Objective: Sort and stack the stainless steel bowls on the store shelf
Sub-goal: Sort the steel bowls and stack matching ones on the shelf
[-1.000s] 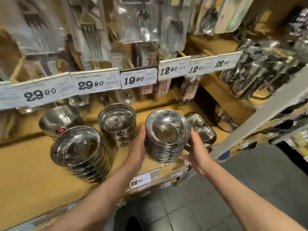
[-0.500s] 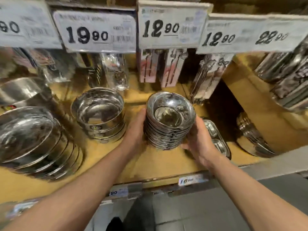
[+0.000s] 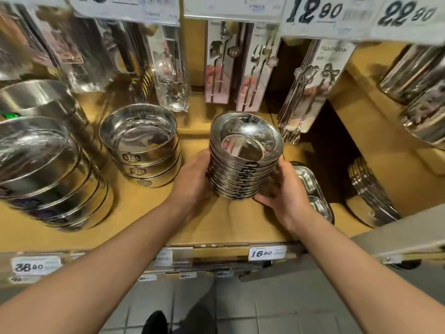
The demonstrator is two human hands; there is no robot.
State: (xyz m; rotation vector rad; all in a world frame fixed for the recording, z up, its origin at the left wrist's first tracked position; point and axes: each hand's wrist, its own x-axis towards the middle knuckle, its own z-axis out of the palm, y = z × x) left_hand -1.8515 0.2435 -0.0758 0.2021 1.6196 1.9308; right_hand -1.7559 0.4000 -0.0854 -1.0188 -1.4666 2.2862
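Clamping the tilted stack of small bowls (image 3: 243, 162) between left hand (image 3: 192, 182) and right hand (image 3: 281, 189), the person risks upper bowls sliding off toward the hanging spoon packs (image 3: 228, 66) beyond.

Bowl stack (image 3: 243, 162) between both hands

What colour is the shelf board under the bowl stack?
Yellowish tan, seen in the head view: shelf board beneath the bowl stack.
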